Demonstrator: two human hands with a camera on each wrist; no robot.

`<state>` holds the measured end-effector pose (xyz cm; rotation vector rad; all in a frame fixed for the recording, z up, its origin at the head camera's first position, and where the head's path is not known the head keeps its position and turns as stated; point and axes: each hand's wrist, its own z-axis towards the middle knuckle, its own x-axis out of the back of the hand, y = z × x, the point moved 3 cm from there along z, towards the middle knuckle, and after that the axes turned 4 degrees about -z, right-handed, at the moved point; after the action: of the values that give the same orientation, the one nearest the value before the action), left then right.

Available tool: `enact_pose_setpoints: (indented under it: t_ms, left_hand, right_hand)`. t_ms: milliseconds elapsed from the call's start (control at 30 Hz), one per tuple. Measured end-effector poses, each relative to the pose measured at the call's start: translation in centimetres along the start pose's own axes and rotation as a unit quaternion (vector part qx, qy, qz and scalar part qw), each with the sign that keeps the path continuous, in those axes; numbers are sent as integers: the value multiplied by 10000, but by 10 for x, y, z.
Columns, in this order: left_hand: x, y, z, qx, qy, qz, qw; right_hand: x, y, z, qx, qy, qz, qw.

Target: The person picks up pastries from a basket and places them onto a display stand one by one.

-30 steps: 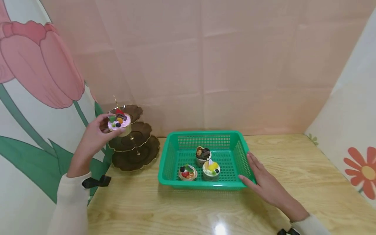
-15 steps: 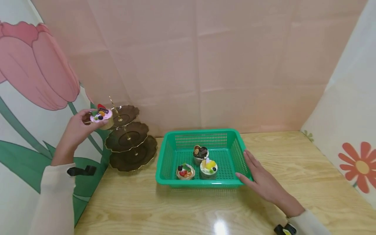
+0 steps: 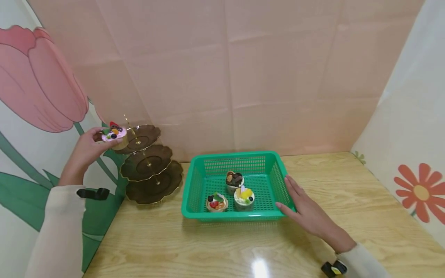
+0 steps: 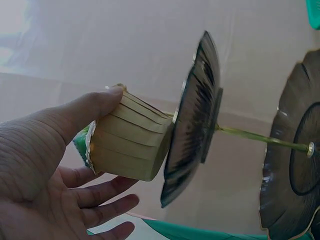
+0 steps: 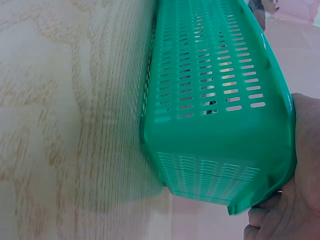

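Note:
My left hand [image 3: 87, 150] grips a cupcake [image 3: 120, 144] with pink cream and fruit on top. It is at the left edge of the top plate [image 3: 146, 135] of a brown three-tier cake stand [image 3: 158, 187]. In the left wrist view, the pleated cup [image 4: 131, 137] is between thumb and fingers, its base against or very close to the top plate [image 4: 192, 125]; contact is hard to judge. At the right, my right hand [image 3: 309, 214] rests with straight fingers on the right rim of a green basket [image 3: 236, 155].
Inside the basket sit a chocolate-topped cupcake [image 3: 235, 180], a yellow-fruit cupcake [image 3: 244, 199] and a strawberry-topped cupcake [image 3: 217, 203]. A pink cloth backdrop [image 3: 226, 77] hangs behind the wooden table [image 3: 180, 247]. Printed panels stand at both sides, the left one [image 3: 21, 216] close to the stand.
My left hand has carried the pink cupcake leftward, from in front of the stand to the top plate's left edge. The head view has shifted slightly. My right hand stays at the basket rim.

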<state>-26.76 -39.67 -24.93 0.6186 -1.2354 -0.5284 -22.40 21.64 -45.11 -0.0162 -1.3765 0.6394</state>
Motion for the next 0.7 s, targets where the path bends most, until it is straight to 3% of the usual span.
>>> enact_pose_setpoints:
  t_ms: [233,700]
  left_hand:
    - [-2,-11,10,102,-131,191,9997]
    - [-12,-18,21,230,-489,-160,9984]
  right_hand:
    - [0,0,0,22,42,11,10000]
    - [0,0,-2,40,84,12,10000]
